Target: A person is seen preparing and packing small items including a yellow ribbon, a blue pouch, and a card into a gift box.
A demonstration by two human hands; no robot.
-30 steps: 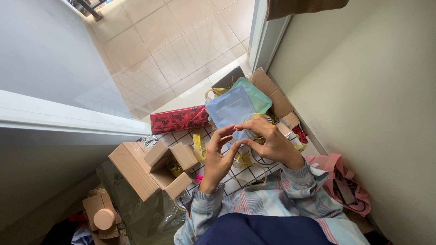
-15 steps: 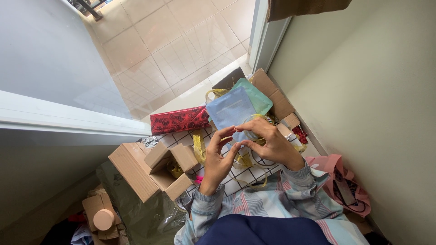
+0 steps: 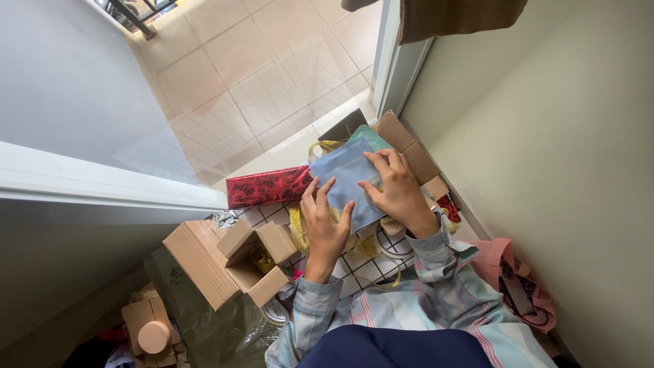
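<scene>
The blue parcel [image 3: 347, 180] is a flat, rectangular item covered in matte light-blue paper. It lies at the centre of the work area, tilted so that one corner points toward the doorway. A green sheet [image 3: 371, 136] protrudes from beneath its far edge.

The left hand [image 3: 325, 221] rests on the near left portion of the parcel. Its fingers are spread and extended flat against the paper; they press down and enclose nothing. The right hand [image 3: 398, 191] covers the right edge of the parcel. Its fingers are curled over that edge with the tips on the blue paper; whether they pinch a fold cannot be determined. Both sleeves are of striped pale fabric.

Adjacent items:
- A red roll [image 3: 267, 187] of glossy, rose-patterned wrapping paper lies just beside the parcel's left corner.
- Gold ribbon [image 3: 297, 228], shiny and creased, runs beneath the left hand.
- A tape roll [image 3: 392, 244], round and pale, sits below the right wrist.
- An open cardboard box [image 3: 225, 262], brown and corrugated, stands to the left with its flaps raised.
- Flat cardboard pieces [image 3: 409, 146] lie beyond the right hand.
- A pink bag [image 3: 518, 283] of soft fabric sits against the wall.

The work surface is a white mat [image 3: 354, 266] with a black grid. Beyond it lies a beige tiled floor [image 3: 238, 75] with a white door frame [image 3: 385, 61]. The wall [image 3: 558, 150] on the right is plain pale green.
</scene>
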